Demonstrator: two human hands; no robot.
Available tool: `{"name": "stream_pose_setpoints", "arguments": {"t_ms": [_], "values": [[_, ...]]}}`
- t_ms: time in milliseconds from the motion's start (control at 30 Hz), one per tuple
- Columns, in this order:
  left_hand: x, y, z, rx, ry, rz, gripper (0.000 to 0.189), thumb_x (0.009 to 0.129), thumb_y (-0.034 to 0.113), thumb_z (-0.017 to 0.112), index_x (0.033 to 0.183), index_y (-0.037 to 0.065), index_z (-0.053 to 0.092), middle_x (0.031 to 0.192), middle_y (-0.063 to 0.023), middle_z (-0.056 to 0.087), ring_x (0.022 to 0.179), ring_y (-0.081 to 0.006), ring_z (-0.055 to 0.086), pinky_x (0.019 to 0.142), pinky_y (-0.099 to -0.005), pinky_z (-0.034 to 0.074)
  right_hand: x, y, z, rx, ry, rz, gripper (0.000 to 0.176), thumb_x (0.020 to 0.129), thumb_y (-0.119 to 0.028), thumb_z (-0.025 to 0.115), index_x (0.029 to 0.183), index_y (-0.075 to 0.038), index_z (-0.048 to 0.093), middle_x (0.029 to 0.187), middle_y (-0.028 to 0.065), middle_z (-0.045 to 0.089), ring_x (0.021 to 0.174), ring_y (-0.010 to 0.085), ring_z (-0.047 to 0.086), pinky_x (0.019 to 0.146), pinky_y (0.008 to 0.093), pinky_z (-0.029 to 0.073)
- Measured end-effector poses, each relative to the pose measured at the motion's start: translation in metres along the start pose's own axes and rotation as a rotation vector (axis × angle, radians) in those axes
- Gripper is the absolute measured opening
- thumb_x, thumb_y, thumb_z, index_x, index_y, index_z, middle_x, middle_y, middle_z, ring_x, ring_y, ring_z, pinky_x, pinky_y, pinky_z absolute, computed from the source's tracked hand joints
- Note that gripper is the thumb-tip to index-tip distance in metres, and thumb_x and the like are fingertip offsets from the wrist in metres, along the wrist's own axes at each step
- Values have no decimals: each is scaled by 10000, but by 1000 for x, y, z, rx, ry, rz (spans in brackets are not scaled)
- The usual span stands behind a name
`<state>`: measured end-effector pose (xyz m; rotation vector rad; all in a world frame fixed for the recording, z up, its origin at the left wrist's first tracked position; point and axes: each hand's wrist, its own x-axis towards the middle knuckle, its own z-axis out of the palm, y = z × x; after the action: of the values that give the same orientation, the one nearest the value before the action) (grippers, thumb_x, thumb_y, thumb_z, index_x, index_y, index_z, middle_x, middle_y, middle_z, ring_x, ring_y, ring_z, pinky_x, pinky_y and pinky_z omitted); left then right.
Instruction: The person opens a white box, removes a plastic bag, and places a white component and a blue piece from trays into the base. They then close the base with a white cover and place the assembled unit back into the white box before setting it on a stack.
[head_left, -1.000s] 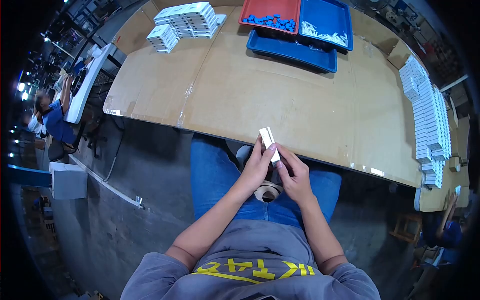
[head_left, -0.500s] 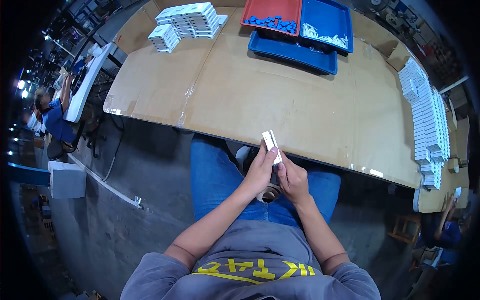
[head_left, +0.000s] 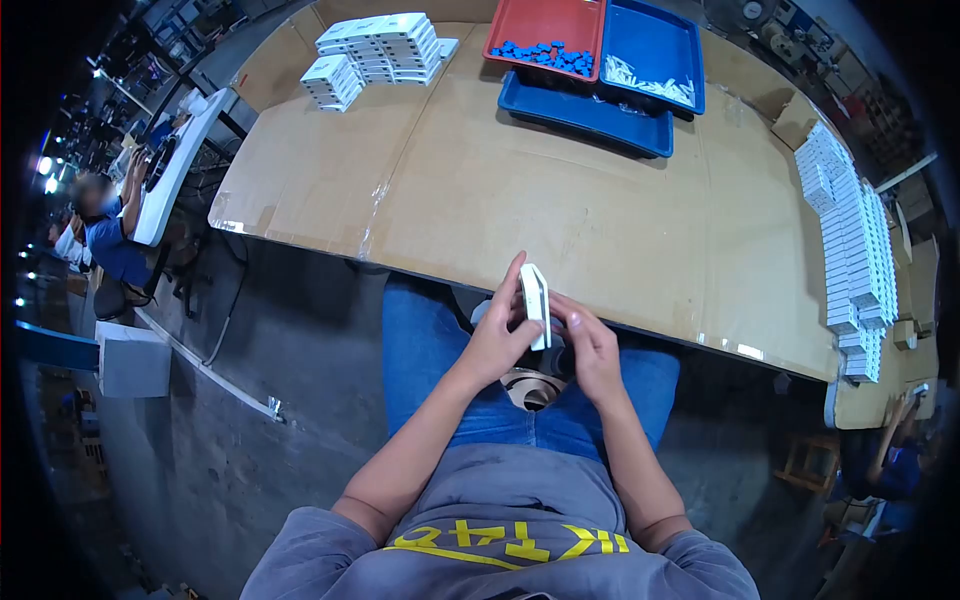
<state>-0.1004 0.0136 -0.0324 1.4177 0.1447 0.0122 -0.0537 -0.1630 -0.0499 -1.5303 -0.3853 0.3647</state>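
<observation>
A slim white box-like piece (head_left: pixel 534 305) stands between my two hands, in front of the table's near edge and above my lap. My left hand (head_left: pixel 500 335) grips it from the left, with the thumb across its lower part and a finger stretched up along its side. On the right side, my right hand (head_left: pixel 592 350) has its fingers against or just beside the piece; the contact is partly hidden.
The cardboard-covered table (head_left: pixel 520 200) bears white stacks (head_left: pixel 380 50) at back left, a red tray (head_left: pixel 545 30) of blue parts, a blue tray (head_left: pixel 655 45) of white parts, a lower blue tray (head_left: pixel 585 115), and long white stacks (head_left: pixel 855 240) at right. People sit at both sides.
The white piece has turned more upright and shows a broader side. My left hand has shifted left with its fingers higher, and my right hand's fingers have straightened.
</observation>
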Motion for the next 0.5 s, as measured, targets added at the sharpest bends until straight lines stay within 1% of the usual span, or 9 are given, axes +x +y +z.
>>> {"name": "stream_pose_setpoints", "arguments": {"t_ms": [33, 67, 167, 200, 300, 400, 500], "values": [[-2, 3, -1, 68, -17, 64, 989, 847, 46, 646, 1690, 82, 130, 1545, -174, 453, 1406, -260, 481, 1186, -377, 363, 1, -4, -1, 163, 17, 155, 398, 1125, -254, 506, 1377, 24, 639, 1341, 143, 686, 1164, 219, 691, 965, 334, 564], [-3, 5, 0, 136, -36, 129, 1062, 789, 32, 665, 1694, 90, 113, 1554, -178, 438, 1426, -267, 467, 1208, -380, 340, 2, -11, -6, 219, -28, 268, 447, 1122, -331, 517, 1402, 0, 628, 1295, 103, 685, 1140, 181, 672, 937, 324, 567], [-4, 12, 5, 398, -86, 226, 1148, 715, 38, 693, 1692, 83, 90, 1648, -235, 314, 1550, -334, 331, 1270, -423, 251, 1, -26, -4, 270, -28, 379, 479, 1098, -349, 568, 1412, 10, 611, 1247, 99, 691, 1100, 162, 667, 922, 324, 568], [-6, 22, 8, 399, -109, 199, 1151, 704, 25, 678, 1690, 78, 86, 1678, -251, 255, 1581, -359, 266, 1286, -439, 218, 3, -31, -2, 260, -8, 393, 480, 1066, -327, 633, 1398, 18, 613, 1209, 81, 692, 1061, 148, 662, 902, 320, 568], [-4, 15, 6, 480, -134, 290, 1118, 757, 74, 694, 1691, 75, 78, 1695, -242, 230, 1583, -362, 260, 1290, -435, 204, 4, -24, -7, 178, -10, 325, 463, 1018, -178, 703, 1420, 20, 586, 1254, 86, 678, 1094, 162, 667, 944, 341, 570], [-1, -7, 11, 128, 3, 198, 973, 941, 215, 698, 1683, 46, 92, 1675, -230, 253, 1537, -360, 325, 1267, -450, 254, 2, -16, 0, 315, 51, 165, 549, 955, -39, 742, 1463, 22, 544, 1397, 122, 619, 1231, 198, 631, 1060, 371, 528], [-1, -8, 17, -44, -48, 153, 882, 1051, 344, 611, 1687, 43, 80, 1647, -207, 299, 1503, -309, 357, 1247, -422, 277, 0, -6, 9, 158, 25, -108, 614, 921, 32, 737, 1491, 27, 508, 1536, 162, 514, 1376, 257, 547, 1162, 405, 452]]}}
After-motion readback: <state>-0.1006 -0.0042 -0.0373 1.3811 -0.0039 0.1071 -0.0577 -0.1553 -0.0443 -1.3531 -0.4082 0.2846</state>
